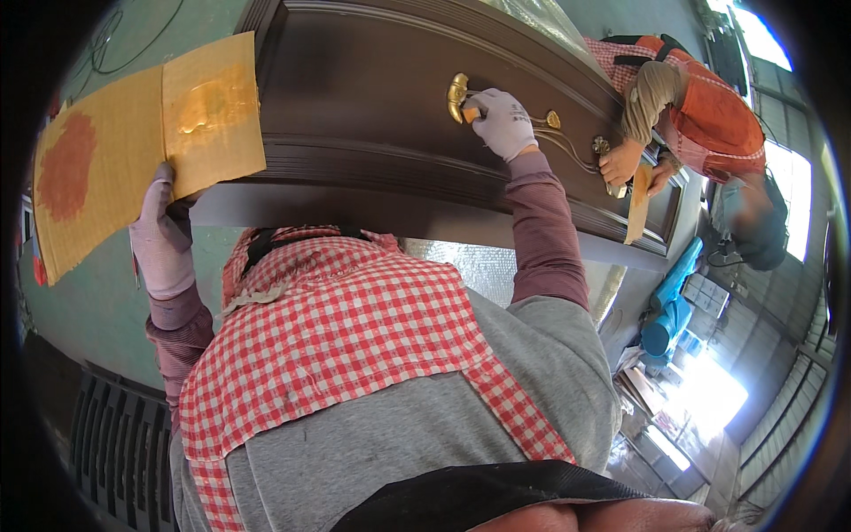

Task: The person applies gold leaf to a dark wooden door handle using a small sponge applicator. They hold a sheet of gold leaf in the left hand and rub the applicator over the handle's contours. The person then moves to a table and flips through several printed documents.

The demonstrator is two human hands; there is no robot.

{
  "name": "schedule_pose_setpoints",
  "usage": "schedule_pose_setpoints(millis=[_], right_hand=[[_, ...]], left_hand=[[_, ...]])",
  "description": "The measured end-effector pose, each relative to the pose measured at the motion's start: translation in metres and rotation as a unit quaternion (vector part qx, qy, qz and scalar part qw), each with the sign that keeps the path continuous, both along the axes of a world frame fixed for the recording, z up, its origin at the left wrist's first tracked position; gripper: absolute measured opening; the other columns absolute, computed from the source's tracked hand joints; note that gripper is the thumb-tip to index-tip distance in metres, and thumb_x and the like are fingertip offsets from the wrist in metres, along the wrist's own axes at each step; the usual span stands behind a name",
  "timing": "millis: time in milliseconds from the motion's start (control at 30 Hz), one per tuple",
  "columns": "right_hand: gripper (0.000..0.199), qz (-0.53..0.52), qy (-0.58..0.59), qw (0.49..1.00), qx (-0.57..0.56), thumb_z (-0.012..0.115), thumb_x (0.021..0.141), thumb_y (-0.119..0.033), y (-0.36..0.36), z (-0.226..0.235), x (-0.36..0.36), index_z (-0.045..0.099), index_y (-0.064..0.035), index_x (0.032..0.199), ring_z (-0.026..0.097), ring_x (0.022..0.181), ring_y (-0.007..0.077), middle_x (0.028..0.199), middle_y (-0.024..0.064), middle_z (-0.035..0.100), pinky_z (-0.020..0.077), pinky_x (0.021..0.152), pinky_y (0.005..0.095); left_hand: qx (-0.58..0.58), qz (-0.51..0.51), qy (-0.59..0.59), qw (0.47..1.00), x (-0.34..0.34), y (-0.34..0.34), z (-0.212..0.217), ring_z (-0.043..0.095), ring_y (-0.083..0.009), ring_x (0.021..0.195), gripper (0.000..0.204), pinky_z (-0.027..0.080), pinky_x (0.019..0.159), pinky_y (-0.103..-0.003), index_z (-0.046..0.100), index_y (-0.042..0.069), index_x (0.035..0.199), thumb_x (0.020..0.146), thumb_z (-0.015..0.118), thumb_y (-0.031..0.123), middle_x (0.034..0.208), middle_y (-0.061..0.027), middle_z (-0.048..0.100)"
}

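Cardboard (pixel 146 146) in left hand (pixel 167 241); gold fitting (pixel 457 94) just beside right hand (pixel 506 124).

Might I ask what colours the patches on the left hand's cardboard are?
Dull red and gold on the cardboard, best seen in the head view.

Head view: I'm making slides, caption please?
Gloved right hand with a small tan tool at a gold fitting, left hand holding stained cardboard.

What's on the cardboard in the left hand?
On the visible face of the cardboard: a glossy golden smear right of the crease, a reddish-brown patch left of it. The left hand grips the lower edge; the far side is hidden.
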State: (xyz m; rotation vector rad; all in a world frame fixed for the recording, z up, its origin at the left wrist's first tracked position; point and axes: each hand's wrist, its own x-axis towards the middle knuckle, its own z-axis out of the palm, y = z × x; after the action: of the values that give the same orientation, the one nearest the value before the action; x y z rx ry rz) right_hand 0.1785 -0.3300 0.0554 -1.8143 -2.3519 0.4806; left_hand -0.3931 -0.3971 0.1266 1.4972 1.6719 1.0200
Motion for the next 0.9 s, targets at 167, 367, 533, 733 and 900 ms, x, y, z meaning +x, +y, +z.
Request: schedule_pose_setpoints(millis=[167,367,533,733,900], right_hand=[[0.024,-0.043,0.071,0.997,0.011,0.073,0.087,-0.010,-0.012,-0.008,-0.008,0.078,-0.0112,0.110,0.070,0.114,0.0358,0.117,0.0118,0.076,0.0563,0.101,0.0459],[0.027,-0.103,0.079,0.991,0.043,0.072,0.087,-0.010,-0.021,-0.014,-0.008,0.077,-0.0113,0.113,0.070,0.114,0.0365,0.117,0.0119,0.076,0.0561,0.101,0.0465],[0.024,-0.074,0.064,0.995,0.036,0.072,0.087,-0.010,-0.025,-0.017,-0.018,0.077,-0.0116,0.110,0.070,0.112,0.0368,0.115,0.0120,0.076,0.0562,0.099,0.0478],[0.022,-0.111,0.105,0.987,0.054,0.071,0.088,-0.008,-0.024,-0.004,-0.019,0.077,-0.0115,0.108,0.070,0.113,0.0366,0.117,0.0112,0.077,0.0564,0.099,0.0470],[0.022,-0.156,0.110,0.979,0.071,0.070,0.088,-0.008,-0.018,-0.007,-0.008,0.078,-0.0118,0.108,0.071,0.112,0.0371,0.116,0.0107,0.077,0.0567,0.099,0.0479]], left_hand=[[-0.009,-0.004,-0.038,0.999,0.006,0.001,0.004,0.072,-0.0227,0.117,0.034,0.064,0.094,-0.037,0.066,-0.007,0.142,0.109,0.061,-0.003,0.137,-0.0180,0.071],[0.017,-0.032,0.068,0.997,0.002,0.007,0.007,0.075,-0.0236,0.112,0.037,0.064,0.092,-0.036,0.066,-0.006,0.143,0.106,0.063,-0.005,0.135,-0.0186,0.072],[0.029,-0.015,0.059,0.998,0.008,0.006,0.008,0.076,-0.0217,0.111,0.039,0.065,0.092,-0.036,0.067,-0.004,0.143,0.105,0.062,-0.007,0.132,-0.0186,0.076],[0.053,-0.027,0.071,0.996,0.002,0.007,0.002,0.078,-0.0246,0.108,0.040,0.065,0.091,-0.036,0.067,-0.005,0.142,0.102,0.062,-0.008,0.128,-0.0199,0.078],[-0.015,0.041,-0.124,0.991,0.009,0.011,0.008,0.079,-0.0249,0.108,0.040,0.065,0.091,-0.036,0.067,-0.005,0.143,0.103,0.062,-0.008,0.129,-0.0193,0.078]])
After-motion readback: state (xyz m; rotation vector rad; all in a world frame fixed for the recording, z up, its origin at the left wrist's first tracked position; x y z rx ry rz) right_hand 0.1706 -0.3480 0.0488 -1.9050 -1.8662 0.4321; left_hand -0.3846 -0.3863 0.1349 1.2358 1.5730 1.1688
